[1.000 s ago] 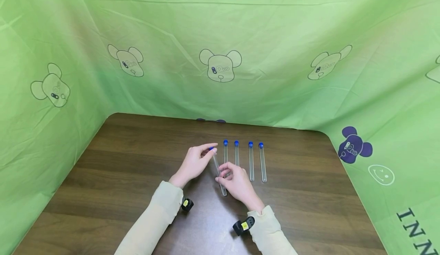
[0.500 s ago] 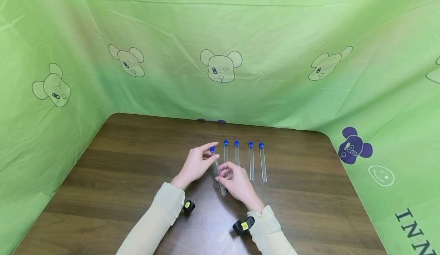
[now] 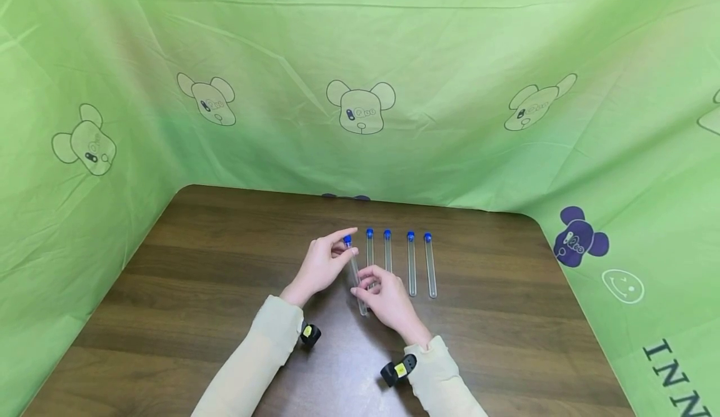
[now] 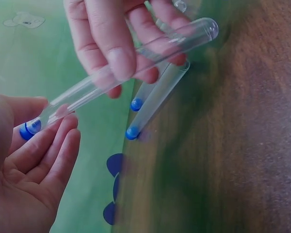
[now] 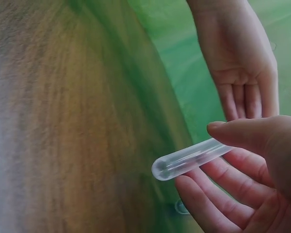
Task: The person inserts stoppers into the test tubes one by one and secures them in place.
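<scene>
A clear test tube (image 4: 82, 94) with a blue cap (image 4: 31, 129) slants between both hands, above the table. My right hand (image 3: 389, 297) pinches its lower half between thumb and fingers, the rounded end (image 5: 167, 169) sticking out past the fingertips. At the capped end, my left hand (image 3: 322, 264) holds the tube just below the cap, thumb on one side and fingers on the other; its index finger reaches out beyond the cap. Right of this tube, several more blue-capped test tubes (image 3: 412, 273) lie in a row, caps toward the back. My right hand covers the lower ends of the nearest ones.
The brown wooden table (image 3: 225, 248) has rounded back corners. Green cloth (image 3: 270, 154) with printed bear heads surrounds it at the back and sides. A black wrist camera (image 3: 310, 334) sits on the left wrist and another wrist camera (image 3: 397, 370) on the right.
My left thumb and fingers have spread from the cap, leaving it more visible, with the thumb now lower on the tube. The tube has shifted slightly toward the back; my right hand barely moves.
</scene>
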Demonstrator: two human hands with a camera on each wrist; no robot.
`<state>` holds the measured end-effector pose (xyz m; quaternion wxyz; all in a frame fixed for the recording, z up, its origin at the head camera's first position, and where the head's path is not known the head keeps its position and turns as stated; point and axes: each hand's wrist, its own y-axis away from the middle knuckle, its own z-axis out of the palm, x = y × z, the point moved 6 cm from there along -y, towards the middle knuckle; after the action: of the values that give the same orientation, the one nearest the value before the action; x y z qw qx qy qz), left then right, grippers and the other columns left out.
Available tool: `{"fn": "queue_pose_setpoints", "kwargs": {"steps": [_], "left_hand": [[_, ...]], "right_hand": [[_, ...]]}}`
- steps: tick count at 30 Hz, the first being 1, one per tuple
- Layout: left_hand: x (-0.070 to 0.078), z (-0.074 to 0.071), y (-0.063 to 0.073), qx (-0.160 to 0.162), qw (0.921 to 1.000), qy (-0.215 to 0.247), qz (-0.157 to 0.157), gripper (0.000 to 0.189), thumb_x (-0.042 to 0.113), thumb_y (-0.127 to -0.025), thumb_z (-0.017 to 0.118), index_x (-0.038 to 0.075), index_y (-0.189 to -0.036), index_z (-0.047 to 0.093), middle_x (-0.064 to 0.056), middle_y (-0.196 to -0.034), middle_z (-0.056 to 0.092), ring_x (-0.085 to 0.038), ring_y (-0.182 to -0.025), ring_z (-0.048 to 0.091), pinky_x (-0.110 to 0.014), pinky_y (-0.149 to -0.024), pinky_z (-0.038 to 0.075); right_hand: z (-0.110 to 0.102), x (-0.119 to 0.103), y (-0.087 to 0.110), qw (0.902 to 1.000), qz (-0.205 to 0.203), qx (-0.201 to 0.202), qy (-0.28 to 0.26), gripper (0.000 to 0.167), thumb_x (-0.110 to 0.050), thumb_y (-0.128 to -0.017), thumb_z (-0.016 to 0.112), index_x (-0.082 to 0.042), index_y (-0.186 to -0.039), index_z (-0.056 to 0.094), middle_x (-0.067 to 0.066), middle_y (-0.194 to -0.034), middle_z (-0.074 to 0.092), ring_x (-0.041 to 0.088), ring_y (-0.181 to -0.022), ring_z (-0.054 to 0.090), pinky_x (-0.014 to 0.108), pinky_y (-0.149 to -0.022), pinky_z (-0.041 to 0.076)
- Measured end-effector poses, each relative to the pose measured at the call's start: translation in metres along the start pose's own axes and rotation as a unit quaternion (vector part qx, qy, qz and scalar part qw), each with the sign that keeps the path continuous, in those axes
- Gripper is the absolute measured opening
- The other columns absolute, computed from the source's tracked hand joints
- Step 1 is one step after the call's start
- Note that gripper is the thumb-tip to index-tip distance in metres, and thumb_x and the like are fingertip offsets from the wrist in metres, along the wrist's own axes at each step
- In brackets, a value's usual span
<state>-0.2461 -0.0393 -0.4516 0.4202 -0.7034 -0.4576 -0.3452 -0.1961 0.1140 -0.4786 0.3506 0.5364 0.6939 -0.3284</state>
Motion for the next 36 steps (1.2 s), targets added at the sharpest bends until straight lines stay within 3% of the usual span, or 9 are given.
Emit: {"fn": "queue_pose_setpoints", "kwargs": {"steps": [7, 19, 27, 36], "left_hand": [[0.002, -0.006, -0.005, 0.010, 0.9999, 0.009, 0.009, 0.042, 0.010, -0.095, 0.074, 0.011, -0.136, 0.066, 0.000, -0.084, 0.072, -0.013, -0.079, 0.070, -0.029, -0.076, 0.058], [-0.001, -0.008, -0.008, 0.017, 0.9997, -0.004, 0.018, 0.041, 0.017, -0.093, 0.077, 0.011, -0.132, 0.068, 0.005, -0.077, 0.070, -0.011, -0.076, 0.069, -0.029, -0.071, 0.057], [-0.003, -0.005, -0.009, -0.003, 0.9990, 0.043, -0.014, 0.045, 0.011, -0.095, 0.075, 0.007, -0.138, 0.063, -0.017, -0.085, 0.073, -0.013, -0.063, 0.070, -0.029, -0.061, 0.059], [-0.004, -0.004, -0.008, -0.003, 0.9987, 0.040, -0.033, 0.046, 0.011, -0.095, 0.074, 0.009, -0.139, 0.062, -0.017, -0.085, 0.074, -0.013, -0.062, 0.069, -0.029, -0.061, 0.059]], "right_hand": [[0.005, 0.005, 0.002, 0.9997, 0.010, -0.007, -0.019, 0.019, -0.008, -0.087, 0.081, -0.004, -0.103, 0.070, -0.002, -0.081, 0.069, 0.011, -0.064, 0.067, 0.027, -0.059, 0.055], [0.006, -0.002, 0.004, 0.9998, -0.009, -0.007, -0.016, 0.016, -0.008, -0.088, 0.080, -0.004, -0.100, 0.070, -0.001, -0.080, 0.068, 0.014, -0.065, 0.066, 0.026, -0.060, 0.054], [0.005, -0.006, 0.004, 0.9997, -0.013, -0.002, -0.018, 0.016, -0.007, -0.087, 0.080, -0.003, -0.098, 0.070, -0.002, -0.080, 0.068, 0.012, -0.063, 0.066, 0.026, -0.059, 0.054], [0.006, -0.004, 0.003, 0.9998, -0.013, -0.003, -0.012, 0.016, -0.008, -0.087, 0.081, -0.004, -0.098, 0.070, -0.002, -0.080, 0.068, 0.013, -0.064, 0.066, 0.027, -0.059, 0.054]]}}
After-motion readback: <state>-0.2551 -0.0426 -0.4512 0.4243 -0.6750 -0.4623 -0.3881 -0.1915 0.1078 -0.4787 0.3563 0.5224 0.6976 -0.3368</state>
